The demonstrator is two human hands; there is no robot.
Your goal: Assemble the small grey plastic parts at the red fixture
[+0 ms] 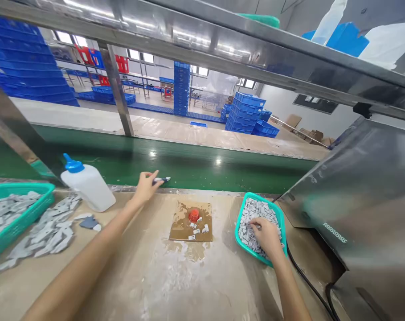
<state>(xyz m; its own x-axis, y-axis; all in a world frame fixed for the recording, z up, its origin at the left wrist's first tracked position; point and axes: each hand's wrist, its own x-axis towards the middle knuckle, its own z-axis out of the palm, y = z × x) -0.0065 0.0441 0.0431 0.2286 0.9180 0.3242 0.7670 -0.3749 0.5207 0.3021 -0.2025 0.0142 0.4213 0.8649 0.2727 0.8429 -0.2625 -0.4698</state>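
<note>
Spillage worries us: our right hand (267,236) digs, fingers curled, among grey parts in the teal basket (241,223) near the table (189,285) edge, while our left hand (146,186) pinches a small piece (162,180) beside the green conveyor (189,162), where it could slip.

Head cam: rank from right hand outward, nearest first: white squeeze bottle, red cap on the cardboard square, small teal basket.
1. small teal basket: the right hand is in it, on the grey parts.
2. red cap: to the hand's left, on the cardboard square at mid-bench.
3. white squeeze bottle: far left, beyond the left hand.
</note>
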